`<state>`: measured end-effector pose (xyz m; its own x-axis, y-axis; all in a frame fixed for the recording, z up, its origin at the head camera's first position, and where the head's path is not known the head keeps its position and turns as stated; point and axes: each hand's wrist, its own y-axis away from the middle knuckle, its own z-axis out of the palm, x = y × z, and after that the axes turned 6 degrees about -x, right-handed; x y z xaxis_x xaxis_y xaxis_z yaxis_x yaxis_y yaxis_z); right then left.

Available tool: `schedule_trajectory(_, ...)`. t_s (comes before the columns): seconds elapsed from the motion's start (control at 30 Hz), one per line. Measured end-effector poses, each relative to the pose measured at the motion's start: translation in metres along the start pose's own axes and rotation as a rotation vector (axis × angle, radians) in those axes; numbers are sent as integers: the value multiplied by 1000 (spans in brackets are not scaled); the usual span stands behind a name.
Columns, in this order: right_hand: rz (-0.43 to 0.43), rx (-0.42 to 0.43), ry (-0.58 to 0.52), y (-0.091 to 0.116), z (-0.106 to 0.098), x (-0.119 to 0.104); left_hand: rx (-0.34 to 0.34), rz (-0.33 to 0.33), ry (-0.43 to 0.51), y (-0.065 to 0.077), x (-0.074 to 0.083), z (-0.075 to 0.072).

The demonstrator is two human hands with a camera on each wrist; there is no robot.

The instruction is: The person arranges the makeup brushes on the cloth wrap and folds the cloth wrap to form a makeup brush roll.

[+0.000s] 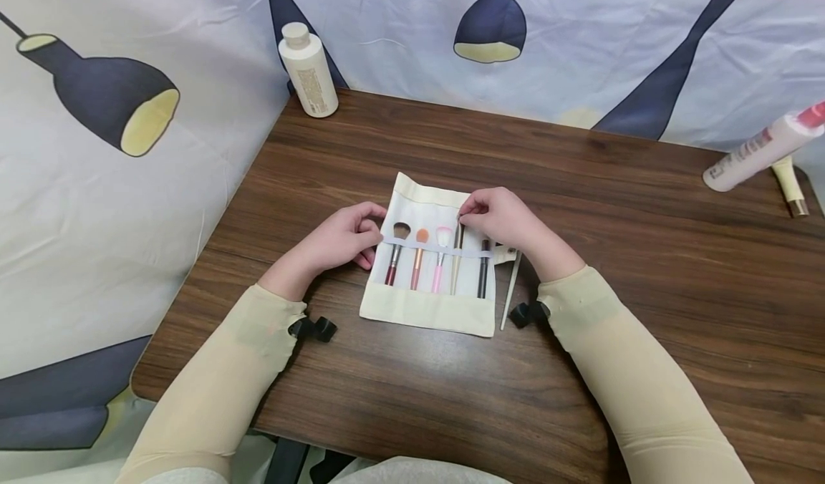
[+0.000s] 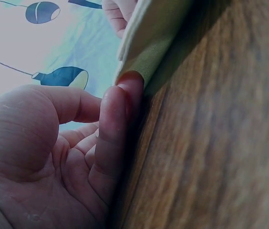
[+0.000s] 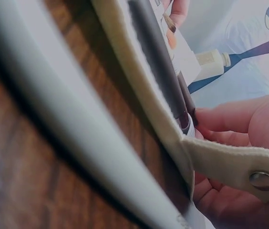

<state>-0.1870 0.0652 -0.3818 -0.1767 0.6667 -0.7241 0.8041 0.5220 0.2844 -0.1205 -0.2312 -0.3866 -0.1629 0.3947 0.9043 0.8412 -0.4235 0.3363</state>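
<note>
A cream brush roll (image 1: 425,312) lies unfolded on the table, several makeup brushes tucked under its white elastic band. My left hand (image 1: 341,237) holds the roll's left edge; in the left wrist view its fingertips (image 2: 113,107) meet at the cloth. Over the roll's upper right, my right hand (image 1: 505,215) pinches the top of a gold-handled makeup brush (image 1: 457,258), whose lower part lies under the band. A black brush (image 1: 483,273) lies to its right. Beside the roll's right edge is a loose white stick (image 1: 510,291). The snap strap (image 3: 230,162) crosses before my right hand.
A white bottle (image 1: 309,76) stands at the table's back left corner. At the far right are a pink-capped bottle (image 1: 754,155) and a cream tube (image 1: 789,187). A printed curtain (image 1: 399,54) hangs behind the wooden table (image 1: 677,291).
</note>
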Motion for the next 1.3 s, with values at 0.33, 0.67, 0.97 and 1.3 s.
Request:
schedule_trajectory(0.33,16,-7,17,2,0,1,-1,0,-6,0,0,1)
schedule_trajectory(0.67,19,64,-44,11,-20,10,3,-14,-35,-4,-2,2)
schedule_trajectory(0.97,35,64,87,43,-42,21,7,-16,-39,-7,1,4)
schedule_trajectory(1.3,125,-77,302,64,-39,31,11,-24,-30,-2,0,2)
